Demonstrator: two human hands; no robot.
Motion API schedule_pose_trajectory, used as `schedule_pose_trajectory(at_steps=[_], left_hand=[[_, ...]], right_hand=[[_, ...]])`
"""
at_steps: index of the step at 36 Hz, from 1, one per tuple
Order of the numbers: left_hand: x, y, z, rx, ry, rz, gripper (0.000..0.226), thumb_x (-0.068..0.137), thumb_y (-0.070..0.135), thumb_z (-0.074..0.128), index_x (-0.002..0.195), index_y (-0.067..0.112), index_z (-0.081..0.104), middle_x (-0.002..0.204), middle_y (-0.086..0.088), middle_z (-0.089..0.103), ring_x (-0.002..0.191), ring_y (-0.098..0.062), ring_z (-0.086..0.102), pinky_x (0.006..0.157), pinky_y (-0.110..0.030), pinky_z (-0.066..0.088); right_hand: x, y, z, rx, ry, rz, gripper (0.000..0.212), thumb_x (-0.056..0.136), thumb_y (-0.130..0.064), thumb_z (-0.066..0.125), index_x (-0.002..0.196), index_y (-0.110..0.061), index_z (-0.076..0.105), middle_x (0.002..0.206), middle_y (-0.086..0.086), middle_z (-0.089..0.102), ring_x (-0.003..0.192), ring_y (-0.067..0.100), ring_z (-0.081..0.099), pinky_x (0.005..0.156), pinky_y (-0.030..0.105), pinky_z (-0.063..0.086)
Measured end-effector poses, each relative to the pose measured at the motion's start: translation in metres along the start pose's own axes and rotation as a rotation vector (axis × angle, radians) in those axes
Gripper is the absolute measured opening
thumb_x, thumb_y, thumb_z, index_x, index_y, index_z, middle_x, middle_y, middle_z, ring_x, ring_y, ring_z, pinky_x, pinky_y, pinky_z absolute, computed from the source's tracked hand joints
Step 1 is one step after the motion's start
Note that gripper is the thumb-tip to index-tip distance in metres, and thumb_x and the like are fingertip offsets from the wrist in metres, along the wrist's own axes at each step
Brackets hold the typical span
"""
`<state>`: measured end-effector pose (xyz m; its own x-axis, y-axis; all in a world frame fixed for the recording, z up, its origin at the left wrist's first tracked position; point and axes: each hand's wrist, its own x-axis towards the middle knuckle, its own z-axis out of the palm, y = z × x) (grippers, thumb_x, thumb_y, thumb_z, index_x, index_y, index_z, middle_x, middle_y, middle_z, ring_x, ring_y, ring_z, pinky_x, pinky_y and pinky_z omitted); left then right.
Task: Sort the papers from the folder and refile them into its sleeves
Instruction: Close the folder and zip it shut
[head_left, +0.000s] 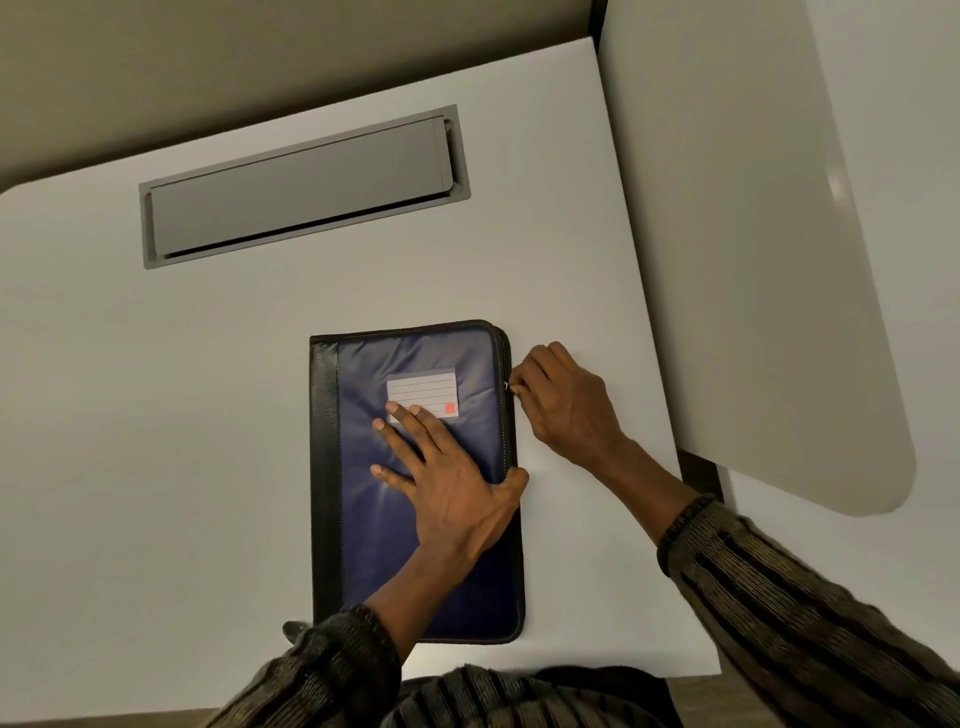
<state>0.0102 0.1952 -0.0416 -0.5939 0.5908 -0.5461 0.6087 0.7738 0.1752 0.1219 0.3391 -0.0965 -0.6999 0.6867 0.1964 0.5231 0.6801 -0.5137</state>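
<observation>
Blue zip folder (374, 545) with a black spine lies closed and flat on the white worktop (156, 415), just toward 6 o'clock from centre, spine on its 9 o'clock side. Left hand (447, 483) presses flat on the cover, fingers spread, fingertips touching the lined label card (423, 387), thumb at the 3 o'clock edge. Right hand (566, 405) sits beside that same edge, toward 2 o'clock, pinching the zipper pull (508, 385) between thumb and fingers. Grey hatch (301, 187) is set in the worktop at 11 o'clock, well apart. Striped sleeves on both arms.
</observation>
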Motion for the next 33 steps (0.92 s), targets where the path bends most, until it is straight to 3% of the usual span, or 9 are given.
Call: schedule_pose_trajectory(at_steps=[9,22,33], left_hand=[[-0.001,0.002,-0.003,-0.009,-0.002,-0.002,0.150,0.064,0.085,0.055,0.161,0.005,-0.026,0.167,-0.014,-0.040,0.152,-0.040,-0.039,0.121,-0.078,-0.003],[0.001,0.005,0.000,-0.028,0.022,-0.015,0.151,0.065,0.082,0.062,0.162,0.004,-0.023,0.169,-0.015,-0.036,0.153,-0.041,-0.037,0.119,-0.080,-0.003],[-0.004,0.000,0.000,0.029,-0.003,0.015,0.151,0.063,0.086,0.056,0.163,0.005,-0.021,0.167,-0.014,-0.039,0.153,-0.042,-0.038,0.121,-0.077,-0.002]], right_hand=[[0.030,0.000,0.002,-0.051,0.082,0.068,0.010,0.099,-0.013,0.061,0.092,-0.009,0.067,0.090,0.004,0.061,0.083,0.021,0.057,0.046,0.035,0.043],[0.008,-0.003,0.001,-0.004,0.051,0.070,0.010,0.102,-0.011,0.061,0.093,-0.008,0.066,0.093,0.004,0.061,0.086,0.020,0.055,0.049,0.031,0.043],[0.062,0.006,0.001,-0.009,0.098,0.104,0.011,0.096,-0.009,0.058,0.088,-0.010,0.065,0.089,0.004,0.060,0.083,0.020,0.056,0.043,0.036,0.041]])
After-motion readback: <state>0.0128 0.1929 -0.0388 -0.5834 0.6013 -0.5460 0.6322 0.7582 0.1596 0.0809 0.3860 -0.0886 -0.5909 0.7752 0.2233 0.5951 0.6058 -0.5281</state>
